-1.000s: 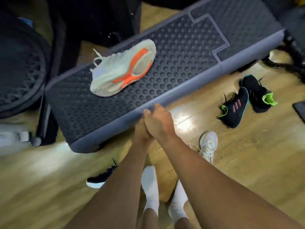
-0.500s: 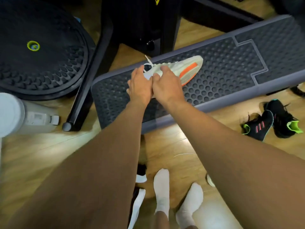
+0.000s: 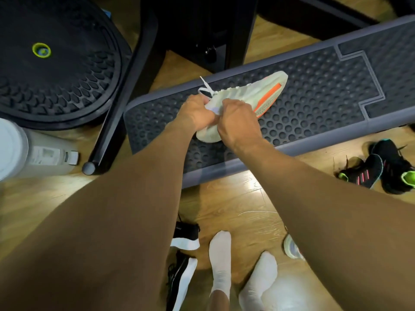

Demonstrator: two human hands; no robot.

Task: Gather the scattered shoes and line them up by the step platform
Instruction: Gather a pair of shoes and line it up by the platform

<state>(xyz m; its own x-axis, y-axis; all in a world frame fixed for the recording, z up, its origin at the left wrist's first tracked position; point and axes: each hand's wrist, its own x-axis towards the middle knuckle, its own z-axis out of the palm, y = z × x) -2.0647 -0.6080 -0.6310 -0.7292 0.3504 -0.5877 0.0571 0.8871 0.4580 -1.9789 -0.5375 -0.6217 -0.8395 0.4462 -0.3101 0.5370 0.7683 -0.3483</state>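
Note:
A white shoe with an orange sole stripe [image 3: 253, 95] lies on its side on the dark dimpled step platform [image 3: 314, 90]. My left hand [image 3: 195, 112] and my right hand [image 3: 238, 118] both grip its heel end, fingers curled round it. Two black shoes with green linings [image 3: 379, 169] lie on the floor to the right of the platform. Two black shoes with white soles [image 3: 183, 261] lie by my left arm near my feet. Part of another white shoe [image 3: 290, 246] shows under my right arm.
A black balance dome [image 3: 56, 63] sits at the upper left, with a black frame leg [image 3: 116, 108] beside the platform's left end. A white bottle [image 3: 33, 151] lies on the wooden floor at the left. My feet in white socks [image 3: 238, 272] stand at the bottom.
My hands went from the platform's front edge up onto the white shoe and now grip its heel. The shoe has turned from sole-up onto its side, and the view has shifted.

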